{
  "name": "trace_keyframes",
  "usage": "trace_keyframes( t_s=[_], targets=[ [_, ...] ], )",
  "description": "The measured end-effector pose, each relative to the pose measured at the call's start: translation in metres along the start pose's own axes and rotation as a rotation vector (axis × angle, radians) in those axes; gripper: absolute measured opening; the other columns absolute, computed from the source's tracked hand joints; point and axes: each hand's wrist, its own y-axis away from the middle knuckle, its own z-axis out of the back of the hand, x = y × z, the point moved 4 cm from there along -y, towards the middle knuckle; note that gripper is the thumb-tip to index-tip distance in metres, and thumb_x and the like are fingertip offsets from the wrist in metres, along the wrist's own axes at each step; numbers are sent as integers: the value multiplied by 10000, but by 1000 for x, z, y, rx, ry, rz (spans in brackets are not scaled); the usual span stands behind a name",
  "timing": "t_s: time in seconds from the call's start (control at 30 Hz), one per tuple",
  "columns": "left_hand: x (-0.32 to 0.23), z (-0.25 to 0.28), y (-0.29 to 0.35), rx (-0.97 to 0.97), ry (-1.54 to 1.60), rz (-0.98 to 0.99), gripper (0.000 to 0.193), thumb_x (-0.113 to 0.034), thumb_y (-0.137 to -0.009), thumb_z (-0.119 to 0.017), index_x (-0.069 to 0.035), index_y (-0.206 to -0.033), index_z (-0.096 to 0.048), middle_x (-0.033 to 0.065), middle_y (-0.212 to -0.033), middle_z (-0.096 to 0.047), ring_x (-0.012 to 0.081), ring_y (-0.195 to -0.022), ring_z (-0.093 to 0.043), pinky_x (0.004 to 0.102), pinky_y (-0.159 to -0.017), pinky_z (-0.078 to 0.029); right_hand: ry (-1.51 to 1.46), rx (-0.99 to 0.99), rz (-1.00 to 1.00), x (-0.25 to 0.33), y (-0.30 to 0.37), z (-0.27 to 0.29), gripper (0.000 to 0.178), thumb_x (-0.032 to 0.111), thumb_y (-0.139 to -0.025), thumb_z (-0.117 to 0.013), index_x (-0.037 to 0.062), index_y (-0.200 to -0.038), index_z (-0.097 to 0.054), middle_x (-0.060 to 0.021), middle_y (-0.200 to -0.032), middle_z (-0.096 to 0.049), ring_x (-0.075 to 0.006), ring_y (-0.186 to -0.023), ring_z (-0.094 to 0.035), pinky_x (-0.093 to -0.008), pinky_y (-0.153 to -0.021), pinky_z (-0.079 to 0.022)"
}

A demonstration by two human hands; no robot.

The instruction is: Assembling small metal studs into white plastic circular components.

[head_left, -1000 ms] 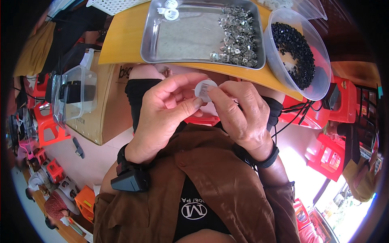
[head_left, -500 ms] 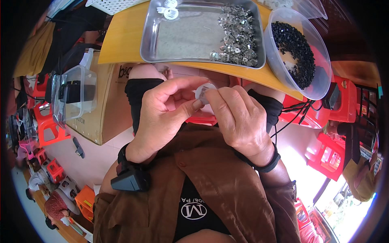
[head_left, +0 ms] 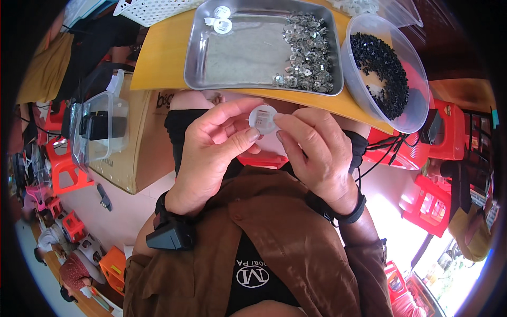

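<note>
Hands (head_left: 206,150) on disc (head_left: 261,118), clear of table edge (head_left: 163,84)

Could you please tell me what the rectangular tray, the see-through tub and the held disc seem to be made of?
The tray looks like smooth metal, perhaps stainless steel, given its grey sheen. The tub seems glossy plastic: red shows through its wall. The disc, thin and smooth-looking, is probably whitish plastic.

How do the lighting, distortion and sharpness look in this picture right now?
Head view: strong glare whitens the pale floor at lower right; head view: fisheye curves the front edge of the yellow wooden table, with black corners; head view: the small round white disc in the bare left hand shows its outline, but its markings are too small to read.
</note>
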Motion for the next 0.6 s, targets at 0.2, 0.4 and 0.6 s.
trace_keyframes(
  t_s=[0.2, 0.4, 0.6],
  targets=[
    [-2, -3, -2, 49, -9, -45, 354, -1, -870, -595, 17, -1217, -527, 79, -1074, -607, 112, -921, -586, 248, -768, -515, 142, -11, 192, 3, -1, -5, 381, 139, -652, -662, 50, -1021, -630, -52, -872, -550, -192, -678, -564, -287, -515, -473],
    [-4, -3, -4, 72, -29, -92, 344, 46, -859, -581, 52, -1199, -525, 102, -1097, -605, 140, -969, -595, 277, -856, -517, 247, -1, 298, 11, -5, -3, 408, 126, -630, -653, -24, -1007, -608, -57, -839, -522, -177, -654, -546, -284, -484, -444],
    [-5, -1, -6, 68, -110, -95, 316, 73, -846, -581, 60, -1161, -553, 104, -1086, -608, 135, -960, -594, 277, -855, -519, 140, 108, 148, 17, -8, -2, 384, -7, -619, -669, -30, -997, -602, -94, -866, -565, -204, -679, -585, -282, -536, -487]
  ],
)
